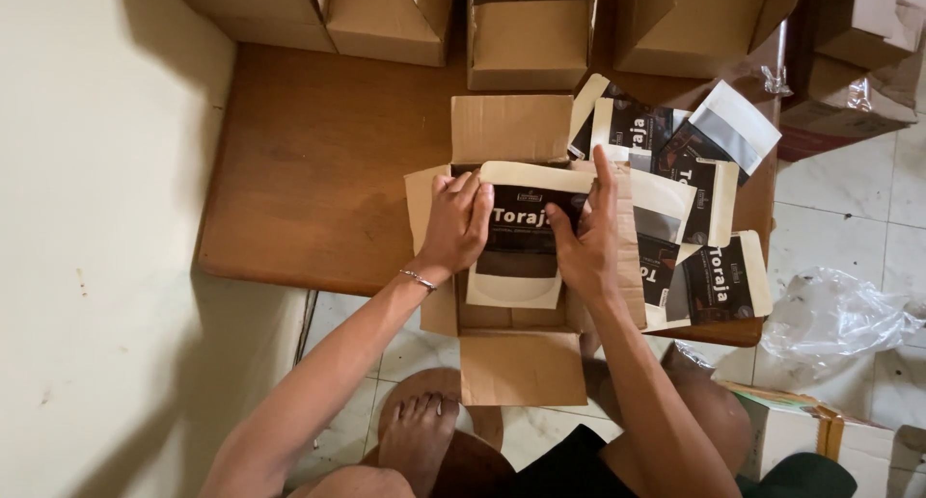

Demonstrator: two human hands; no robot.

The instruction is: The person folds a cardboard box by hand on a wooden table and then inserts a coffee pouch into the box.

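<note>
The low wooden table carries the work, with a row of open cartons along its far edge and a crumpled clear plastic bag on the tiled floor to your right. An open cardboard box sits at the near table edge, its flaps spread and the near flap hanging past the edge. A loose heap of cream-and-black pouches lies just beside the box on its right. You hold one flat pouch over the box mouth, partly inside it. Your left hand is clamped on the pouch's left edge, a thin bracelet at the wrist; your right hand grips the right edge, forefinger stretched up along it. Judgement: the pouch looks light, thin and bendable, with a smooth printed face likely to slip; take it by both side edges, as you do, to keep it flat and avoid creasing
</note>
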